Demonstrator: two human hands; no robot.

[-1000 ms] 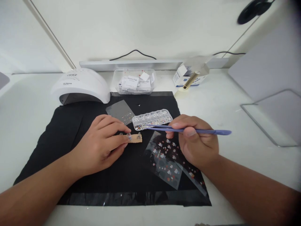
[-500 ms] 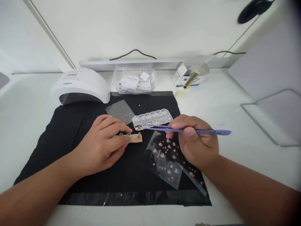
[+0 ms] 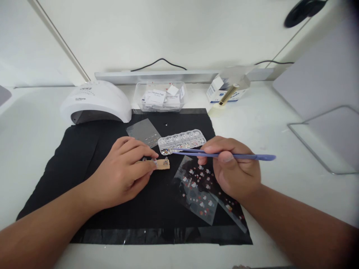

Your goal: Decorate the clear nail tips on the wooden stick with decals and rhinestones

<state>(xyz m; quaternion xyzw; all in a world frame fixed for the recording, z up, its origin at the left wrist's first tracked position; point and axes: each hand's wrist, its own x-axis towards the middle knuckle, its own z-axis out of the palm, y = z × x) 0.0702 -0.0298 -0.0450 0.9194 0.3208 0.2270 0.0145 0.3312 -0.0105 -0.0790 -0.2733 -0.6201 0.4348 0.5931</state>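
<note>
My left hand (image 3: 123, 170) rests on the black mat (image 3: 84, 157) with its fingers curled over a small tan strip (image 3: 162, 163) that carries clear nail tips, pinning its left end. My right hand (image 3: 231, 168) pinches purple tweezers (image 3: 221, 155) held level, pointing left. The tweezer tips reach the near left corner of a clear compartment box of tiny gems (image 3: 181, 141). A transparent sticker sheet (image 3: 202, 190) with red and white motifs lies under my right hand.
A white nail lamp (image 3: 95, 101) stands at the back left. Behind the mat are a clear tub of wipe packets (image 3: 160, 97) and a small blue-and-white carton (image 3: 227, 89). A grey sticker sheet (image 3: 143, 131) lies near the gem box. A metal frame (image 3: 316, 149) sits right.
Almost nothing differs; the tweezer tips stay at the gem box and the left hand keeps pressing the tan strip, with only a slight finger shift.
</note>
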